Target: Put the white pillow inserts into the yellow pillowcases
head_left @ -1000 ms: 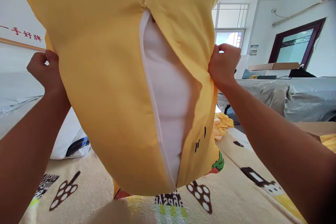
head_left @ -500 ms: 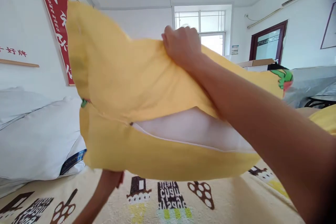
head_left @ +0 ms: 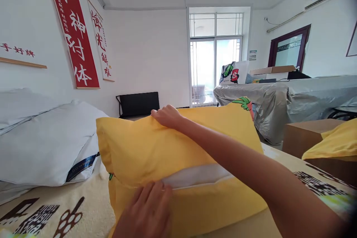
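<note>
A yellow pillow [head_left: 134, 145] stands on its long side on the printed blanket, with its zipped opening facing me. White filling [head_left: 198, 175] shows through the gap in the pillowcase. My right hand [head_left: 167, 116] grips the top edge of the pillow, its fingers folded over the far side. At the left end of the opening, my left hand [head_left: 147, 208] rests against the zipper edge with its fingers curled together. It is slightly blurred, and what its fingertips pinch is hidden. A strawberry print [head_left: 244, 103] marks the pillow's top right corner.
White pillows [head_left: 41, 145] are piled at the left. The cream blanket [head_left: 92, 197] lies under everything. At the right stand a cardboard box [head_left: 301, 134] with yellow cloth [head_left: 334, 141] on it and a covered table [head_left: 315, 89]. A black bench [head_left: 139, 105] is by the wall.
The pillow has come down from in front of my face onto the blanket, my right hand still gripping its top. My left hand has moved from below the pillow up to the zipped opening.
</note>
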`<state>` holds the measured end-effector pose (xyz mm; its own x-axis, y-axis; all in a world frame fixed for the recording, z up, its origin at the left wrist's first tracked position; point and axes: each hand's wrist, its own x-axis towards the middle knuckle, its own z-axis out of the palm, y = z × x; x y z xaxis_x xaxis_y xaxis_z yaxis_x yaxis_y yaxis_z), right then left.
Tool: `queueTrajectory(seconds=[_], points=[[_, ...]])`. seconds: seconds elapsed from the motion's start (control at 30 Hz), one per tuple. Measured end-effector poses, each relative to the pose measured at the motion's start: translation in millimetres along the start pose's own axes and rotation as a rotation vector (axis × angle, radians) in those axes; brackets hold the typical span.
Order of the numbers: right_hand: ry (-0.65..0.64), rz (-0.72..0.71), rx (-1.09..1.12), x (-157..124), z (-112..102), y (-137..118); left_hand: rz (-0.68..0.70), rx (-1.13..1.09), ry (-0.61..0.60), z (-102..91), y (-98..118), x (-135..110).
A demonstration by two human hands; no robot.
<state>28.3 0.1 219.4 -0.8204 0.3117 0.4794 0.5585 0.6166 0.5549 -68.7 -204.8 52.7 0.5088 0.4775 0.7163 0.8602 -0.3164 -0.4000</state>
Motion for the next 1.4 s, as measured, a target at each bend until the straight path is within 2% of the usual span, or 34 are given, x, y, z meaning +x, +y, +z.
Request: queueTrajectory(seconds=[0.13, 0.23, 0.33, 0.4, 0.47, 0.53, 0.6, 0.73, 0.83, 0.9, 0.97, 1.07, 1.13, 1.2, 1.27, 1.3, 1.4], points=[[0.006, 0.009, -0.02, -7, -5, 3, -0.014, 0.17, 0.037, 21.0, -19, 38], [0.029, 0.013, -0.028, -18, -14, 5, 0.0, 0.241, 0.051, 32.9, -27, 47], [0.064, -0.045, -0.02, -37, -23, -4, -0.037, 0.186, 0.064, 41.7, -33, 48], [0.005, -0.153, 0.067, -52, -28, -13, -0.076, 0.112, 0.061, 46.9, -37, 48], [-0.111, -0.258, 0.222, -69, -29, -23, -0.106, 0.055, 0.041, 51.8, -41, 48], [-0.188, -0.321, 0.327, -87, -22, -30, -0.135, 0.02, 0.028, 56.5, -45, 46], [-0.184, -0.305, 0.327, -106, -4, -34, -0.163, -0.004, 0.03, 61.0, -48, 43], [-0.084, -0.151, 0.14, -142, 49, -18, -0.131, -0.06, 0.06, 67.9, -52, 36], [-0.04, -0.061, -0.005, -169, 80, 16, -0.043, -0.084, 0.111, 67.9, -53, 27], [-0.017, 0.053, -0.056, -192, 90, 45, 0.039, -0.109, 0.142, 63.6, -52, 19], [0.005, 0.2, -0.097, -224, 94, 72, 0.131, -0.132, 0.136, 56.7, -48, 10], [-0.011, 0.507, -0.132, -283, 96, 98, 0.257, -0.115, 0.112, 47.5, -40, -1], [-0.133, 0.785, -0.055, -319, 98, 105, 0.247, -0.067, 0.113, 47.1, -39, -6], [-0.347, 0.967, 0.096, -342, 98, 109, 0.155, -0.009, 0.133, 52.7, -43, -8], [-0.52, 0.996, 0.21, -346, 93, 112, 0.067, 0.05, 0.157, 62.6, -53, -7], [-0.562, 0.98, 0.222, -341, 89, 114, 0.036, 0.064, 0.172, 68.1, -60, -5], [-0.544, 0.961, 0.13, -306, 65, 121, -0.085, 0.019, 0.194, 80.7, -84, 4]])
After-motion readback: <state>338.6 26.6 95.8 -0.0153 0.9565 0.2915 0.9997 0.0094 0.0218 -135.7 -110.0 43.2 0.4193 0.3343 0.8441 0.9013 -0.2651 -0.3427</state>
